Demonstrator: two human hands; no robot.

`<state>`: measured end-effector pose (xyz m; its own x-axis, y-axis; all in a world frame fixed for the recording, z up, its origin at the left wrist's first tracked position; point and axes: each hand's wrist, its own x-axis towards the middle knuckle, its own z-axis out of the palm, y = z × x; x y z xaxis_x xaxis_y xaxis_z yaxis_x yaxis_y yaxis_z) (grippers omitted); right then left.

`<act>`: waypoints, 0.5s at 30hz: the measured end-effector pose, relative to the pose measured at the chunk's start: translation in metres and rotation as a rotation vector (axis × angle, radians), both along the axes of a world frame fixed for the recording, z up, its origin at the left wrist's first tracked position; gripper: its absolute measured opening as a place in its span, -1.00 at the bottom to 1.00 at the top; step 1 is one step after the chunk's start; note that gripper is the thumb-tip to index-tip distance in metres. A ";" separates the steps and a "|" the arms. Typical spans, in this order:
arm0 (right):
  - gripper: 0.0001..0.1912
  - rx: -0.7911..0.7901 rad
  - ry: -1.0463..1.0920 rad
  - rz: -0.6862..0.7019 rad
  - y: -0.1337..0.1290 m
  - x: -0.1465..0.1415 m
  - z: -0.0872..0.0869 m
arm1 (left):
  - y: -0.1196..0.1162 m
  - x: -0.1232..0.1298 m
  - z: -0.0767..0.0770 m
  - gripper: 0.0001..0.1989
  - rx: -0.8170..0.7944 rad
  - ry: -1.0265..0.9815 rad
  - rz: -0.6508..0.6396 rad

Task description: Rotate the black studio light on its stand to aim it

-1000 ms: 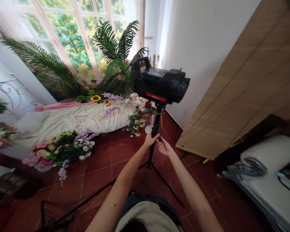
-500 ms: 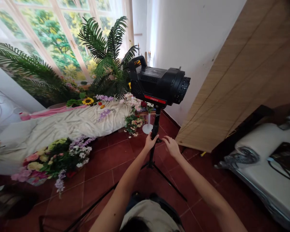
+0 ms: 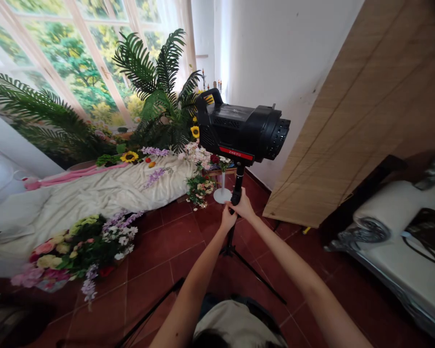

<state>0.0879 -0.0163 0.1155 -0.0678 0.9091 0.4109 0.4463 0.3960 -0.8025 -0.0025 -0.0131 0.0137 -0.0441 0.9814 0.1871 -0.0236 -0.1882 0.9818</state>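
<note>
The black ZHEYU studio light [image 3: 239,126] sits on top of a black light stand [image 3: 236,191], standing on the red tile floor [image 3: 159,241] in front of me. I see its long axis lying close to level across my view, with the vented front end pointing right toward a woven bamboo panel [image 3: 351,125] and the rear end, with its carry handle, toward a palm [image 3: 155,82]. My left hand [image 3: 227,218] is closed around the stand just below the light, fingers curled. My right hand [image 3: 243,205] wraps it just above, pressed against the left.
</note>
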 end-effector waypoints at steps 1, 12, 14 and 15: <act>-0.25 -0.020 0.031 -0.015 0.002 -0.003 -0.003 | 0.001 0.000 -0.001 -0.54 0.028 0.002 0.002; -0.62 -0.055 0.209 0.038 0.020 -0.010 -0.012 | -0.001 -0.005 0.013 -0.50 0.081 0.067 -0.001; -0.62 -0.035 0.221 0.061 0.023 -0.009 0.003 | -0.001 -0.006 0.021 -0.50 0.103 0.094 0.002; -0.62 -0.020 0.221 0.052 0.023 -0.010 0.011 | -0.002 -0.006 0.027 -0.52 0.107 0.104 0.001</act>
<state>0.0783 0.0071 0.1262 -0.0251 0.9148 0.4031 0.2385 0.3971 -0.8862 -0.0086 -0.0147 0.0404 -0.0199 0.9554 0.2946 0.0770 -0.2923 0.9532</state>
